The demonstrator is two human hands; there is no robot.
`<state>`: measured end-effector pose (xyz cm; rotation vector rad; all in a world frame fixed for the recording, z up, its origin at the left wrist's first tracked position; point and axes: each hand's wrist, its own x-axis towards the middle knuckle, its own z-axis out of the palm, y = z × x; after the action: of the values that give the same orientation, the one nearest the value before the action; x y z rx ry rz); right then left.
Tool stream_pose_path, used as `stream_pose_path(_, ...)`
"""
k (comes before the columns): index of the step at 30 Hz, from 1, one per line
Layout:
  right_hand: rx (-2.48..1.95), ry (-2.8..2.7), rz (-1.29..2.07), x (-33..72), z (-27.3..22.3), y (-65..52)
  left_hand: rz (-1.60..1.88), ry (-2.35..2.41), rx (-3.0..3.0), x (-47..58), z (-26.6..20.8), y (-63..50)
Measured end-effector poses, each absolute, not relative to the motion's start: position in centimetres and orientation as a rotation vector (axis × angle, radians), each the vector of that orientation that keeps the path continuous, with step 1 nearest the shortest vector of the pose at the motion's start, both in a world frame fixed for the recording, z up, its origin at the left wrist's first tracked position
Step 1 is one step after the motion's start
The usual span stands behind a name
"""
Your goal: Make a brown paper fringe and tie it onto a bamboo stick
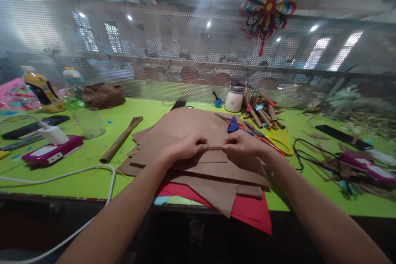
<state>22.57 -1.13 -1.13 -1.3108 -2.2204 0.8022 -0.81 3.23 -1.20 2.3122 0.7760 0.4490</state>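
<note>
My left hand (192, 147) and my right hand (243, 144) are both closed in a pinch. Between their fingertips stretches a thin strip of brown paper (215, 147), one end in each hand. They work just above a pile of brown paper sheets (170, 128), where a narrow cut piece (213, 157) lies right below the strip. Red sheets (252, 212) stick out from under the pile at the table's front edge. Past my right hand lie a blue object (234, 125), whose kind I cannot make out, and scissors with yellow handles (283, 145).
Left on the green table (142, 109) are a rolled brown paper bundle (122, 140), a clear cup (89, 123), a purple power strip (54, 151) and a white cable (113, 173). Behind stand a white jar (234, 98) and several small paper rolls (262, 117). Black cord (298, 154) lies right.
</note>
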Motion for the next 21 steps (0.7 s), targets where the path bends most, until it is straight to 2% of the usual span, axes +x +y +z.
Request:
stream_pose_path(6,-1.224,-1.974,0.849,22.9,-0.5,-1.1,0.527,0.804,1.986,-0.9,-1.1,3.0)
stream_pose_path(12,-0.887,-1.771,1.224,21.7,-1.0,-1.9,0.519,0.545,1.552,-0.8,-0.5,1.4)
stream_pose_path(21,-0.784,-1.816,1.064,20.6,-0.3,-2.7,0.399,0.461,1.349,0.2,-1.1,0.5)
